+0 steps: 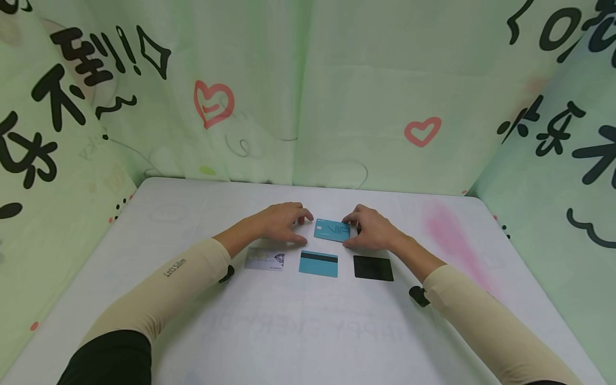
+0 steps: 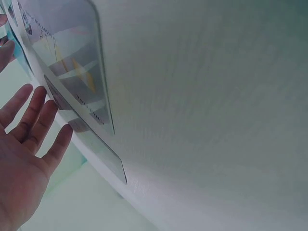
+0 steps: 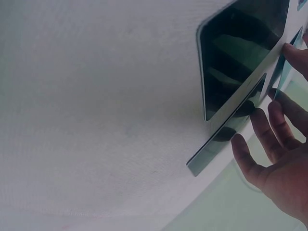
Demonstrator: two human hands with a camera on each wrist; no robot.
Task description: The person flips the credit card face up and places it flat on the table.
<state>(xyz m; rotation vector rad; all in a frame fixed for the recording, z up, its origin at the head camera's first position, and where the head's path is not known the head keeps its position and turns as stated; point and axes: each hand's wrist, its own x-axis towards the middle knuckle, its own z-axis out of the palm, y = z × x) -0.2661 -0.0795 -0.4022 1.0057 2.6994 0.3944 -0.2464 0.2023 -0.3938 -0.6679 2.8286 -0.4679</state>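
A light blue card (image 1: 332, 230) marked "VIP" lies in the back row. My right hand (image 1: 370, 227) pinches its right end, thumb at the near edge and index finger at the far edge. Just off its left end, my left hand (image 1: 284, 222) hovers with thumb and fingers spread, holding nothing. In the left wrist view another card (image 2: 96, 144) lies under my left fingers (image 2: 41, 122); in the right wrist view a dark glossy card (image 3: 216, 144) lies under my right fingers (image 3: 248, 154). The hands mostly hide both cards in the head view.
Along the front row lie a silver card (image 1: 264, 259), a blue card with a black stripe (image 1: 318, 264) and a black card (image 1: 373, 268). They rest on a white-covered table (image 1: 289, 331). Green curtains (image 1: 346, 96) with drawings enclose the back and sides.
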